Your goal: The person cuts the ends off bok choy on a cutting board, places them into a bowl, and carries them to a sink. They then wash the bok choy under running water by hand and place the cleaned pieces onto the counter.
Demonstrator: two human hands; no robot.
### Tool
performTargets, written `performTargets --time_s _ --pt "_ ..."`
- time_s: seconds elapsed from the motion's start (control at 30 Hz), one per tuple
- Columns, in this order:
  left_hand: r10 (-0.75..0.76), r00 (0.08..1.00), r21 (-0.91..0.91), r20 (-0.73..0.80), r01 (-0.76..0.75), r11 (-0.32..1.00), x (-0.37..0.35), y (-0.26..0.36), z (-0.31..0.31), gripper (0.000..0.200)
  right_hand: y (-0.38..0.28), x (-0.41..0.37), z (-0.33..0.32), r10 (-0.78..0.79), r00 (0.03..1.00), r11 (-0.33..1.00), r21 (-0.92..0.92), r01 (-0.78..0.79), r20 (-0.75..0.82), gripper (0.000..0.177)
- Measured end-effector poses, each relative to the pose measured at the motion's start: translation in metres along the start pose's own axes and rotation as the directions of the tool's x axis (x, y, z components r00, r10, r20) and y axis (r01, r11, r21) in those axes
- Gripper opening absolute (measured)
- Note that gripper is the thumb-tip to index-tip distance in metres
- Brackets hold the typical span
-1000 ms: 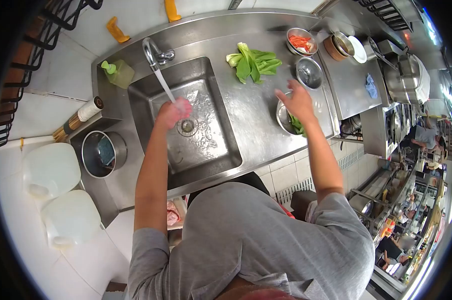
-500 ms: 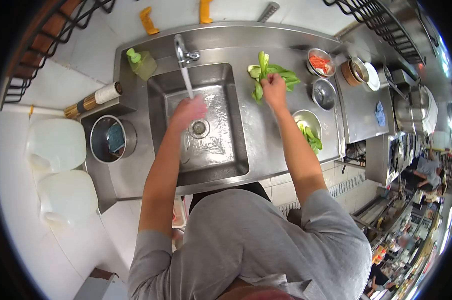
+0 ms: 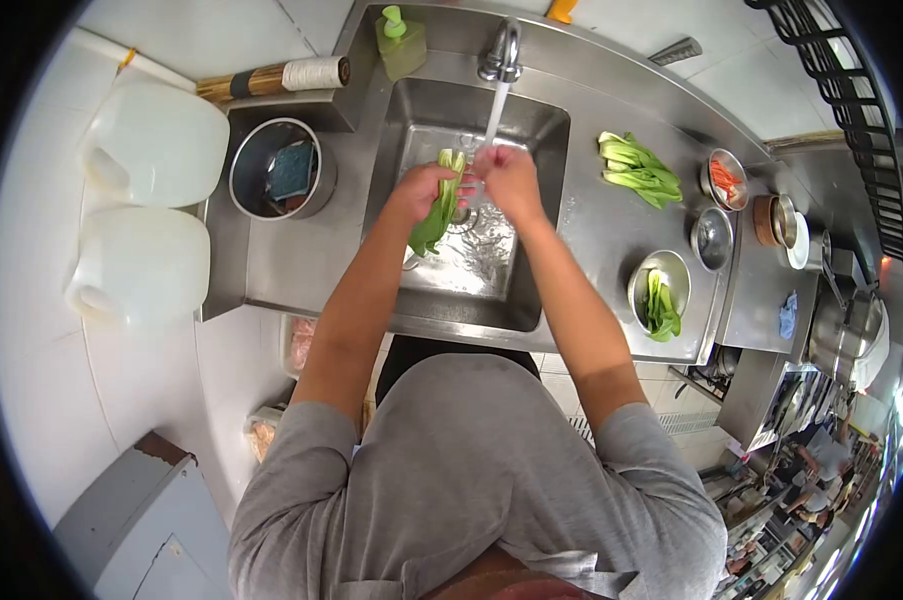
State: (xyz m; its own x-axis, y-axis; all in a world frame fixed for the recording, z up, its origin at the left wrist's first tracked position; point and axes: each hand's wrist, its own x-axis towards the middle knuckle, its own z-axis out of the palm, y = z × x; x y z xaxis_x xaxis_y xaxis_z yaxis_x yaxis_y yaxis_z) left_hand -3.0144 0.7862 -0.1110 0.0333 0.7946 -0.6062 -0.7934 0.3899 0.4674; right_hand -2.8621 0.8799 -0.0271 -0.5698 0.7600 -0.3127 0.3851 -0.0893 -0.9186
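Left hand (image 3: 424,192) clamped around bok choy (image 3: 436,212) under running tap (image 3: 502,52), right hand (image 3: 510,180) apparently pinching its stem end.

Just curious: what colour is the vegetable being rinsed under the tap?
The vegetable is green with paler stalks, best seen in the head view.
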Motion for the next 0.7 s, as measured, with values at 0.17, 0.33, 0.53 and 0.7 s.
performTargets --time_s 0.17,0.33,0.53,0.7 --pt "-0.062 0.996 -0.076 0.062 0.066 0.995 -0.012 0.001 -0.015 0.049 -0.016 0.053 0.007 0.121 0.973 0.909 0.371 -0.188 0.197 0.021" --pt "-0.032 0.995 -0.056 0.099 0.038 0.998 -0.003 -0.002 -0.020 0.050 -0.024 0.058 -0.010 0.109 0.987 0.980 0.152 -0.126 0.116 0.017" --pt "-0.078 0.989 -0.040 0.125 0.083 0.996 0.008 -0.005 -0.013 0.049 -0.023 0.058 -0.020 0.116 0.974 0.987 0.084 -0.134 0.195 0.021" --pt "-0.120 0.982 -0.032 0.146 0.126 0.992 0.011 -0.007 -0.004 0.049 -0.022 0.056 -0.019 0.074 0.981 0.982 0.158 -0.102 0.178 0.020"
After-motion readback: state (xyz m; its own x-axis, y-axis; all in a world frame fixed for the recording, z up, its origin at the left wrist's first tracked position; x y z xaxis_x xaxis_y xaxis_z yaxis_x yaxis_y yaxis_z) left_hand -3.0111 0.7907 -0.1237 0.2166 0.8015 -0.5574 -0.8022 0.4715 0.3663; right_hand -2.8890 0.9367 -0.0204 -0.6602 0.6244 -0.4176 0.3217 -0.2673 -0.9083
